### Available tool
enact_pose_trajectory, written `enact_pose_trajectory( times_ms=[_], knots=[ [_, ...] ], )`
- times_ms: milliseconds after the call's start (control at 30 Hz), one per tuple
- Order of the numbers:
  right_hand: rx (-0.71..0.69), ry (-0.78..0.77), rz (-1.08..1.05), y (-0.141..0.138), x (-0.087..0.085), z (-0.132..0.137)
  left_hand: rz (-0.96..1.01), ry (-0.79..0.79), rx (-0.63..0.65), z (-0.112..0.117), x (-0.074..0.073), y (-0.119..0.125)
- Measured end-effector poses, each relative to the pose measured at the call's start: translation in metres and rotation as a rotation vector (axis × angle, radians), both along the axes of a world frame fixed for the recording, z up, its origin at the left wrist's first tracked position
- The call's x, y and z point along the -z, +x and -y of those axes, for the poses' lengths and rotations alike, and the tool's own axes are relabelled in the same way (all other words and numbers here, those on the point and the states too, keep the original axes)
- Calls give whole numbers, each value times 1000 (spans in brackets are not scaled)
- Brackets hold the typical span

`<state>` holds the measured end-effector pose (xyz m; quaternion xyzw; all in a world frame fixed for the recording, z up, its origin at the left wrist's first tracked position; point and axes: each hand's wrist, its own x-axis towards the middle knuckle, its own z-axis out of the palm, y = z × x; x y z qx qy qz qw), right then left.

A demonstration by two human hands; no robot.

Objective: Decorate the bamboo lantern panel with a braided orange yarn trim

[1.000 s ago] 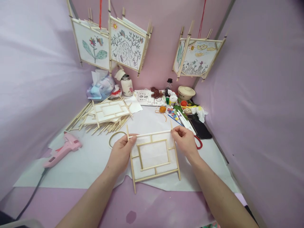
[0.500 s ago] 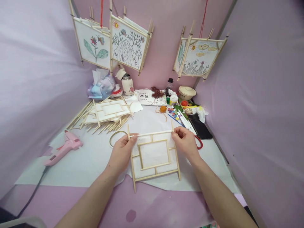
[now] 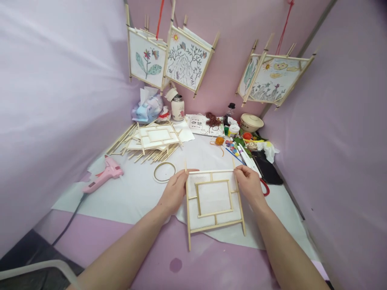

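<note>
At the top corners of the frame [image 3: 215, 197], the left hand [image 3: 175, 191] is pinching one side and the right hand [image 3: 250, 186] the other, and the frame is slanting over the white cloth's [image 3: 145, 197] near edge. Gripping wood evenly is likely sparing the thin paper [image 3: 208, 195]. Farther out, a glue gun [image 3: 104, 175] is lying leftward and another frame [image 3: 160, 136] is resting over loose sticks [image 3: 163, 155].

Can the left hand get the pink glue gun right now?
Likely no: the left hand is holding the framed panel. If freed, only a low ring seems near its way to the glue gun.
</note>
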<state>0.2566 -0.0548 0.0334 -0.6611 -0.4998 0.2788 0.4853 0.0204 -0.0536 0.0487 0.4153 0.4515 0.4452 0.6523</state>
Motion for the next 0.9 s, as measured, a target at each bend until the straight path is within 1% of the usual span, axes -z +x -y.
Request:
enact_pose_trajectory(
  times_ms=[100, 233, 300, 367, 400, 433, 500, 533, 567, 633, 667, 700, 800, 900],
  knots=[
    [26, -15, -9, 4, 5, -1, 90, -4, 39, 3, 1, 0],
    [43, -36, -38, 9, 14, -4, 271, -62, 62, 6, -4, 1],
    [36, -47, -32, 12, 15, -5, 285, -70, 104, 7, -5, 1],
    [45, -48, -8, 13, 11, -4, 262, -68, 137, 9, -4, 2],
    [72, -19, 35, 12, 6, -2, 245, -62, 145, 10, -3, 2],
    [106, 29, 89, 9, -1, 1, 221, -52, 148, 11, -2, 3],
    [174, 194, 256, -3, -18, 9, 160, -25, 157, 14, 1, 4],
    [150, 264, 294, -13, -27, 14, 134, -10, 164, 15, 1, 5],
    [64, 293, 304, -24, -36, 18, 116, 6, 173, 17, 2, 6],
    [-168, 290, 300, -49, -50, 27, 83, 51, 195, 20, 1, 7],
    [-260, 275, 282, -61, -55, 30, 64, 80, 204, 21, 0, 7],
    [-310, 268, 271, -72, -59, 32, 44, 110, 209, 22, -1, 7],
    [-328, 238, 288, -92, -62, 35, 32, 170, 205, 26, -3, 8],
    [-301, 206, 294, -95, -61, 38, 73, 172, 218, 29, -4, 7]
  ],
)
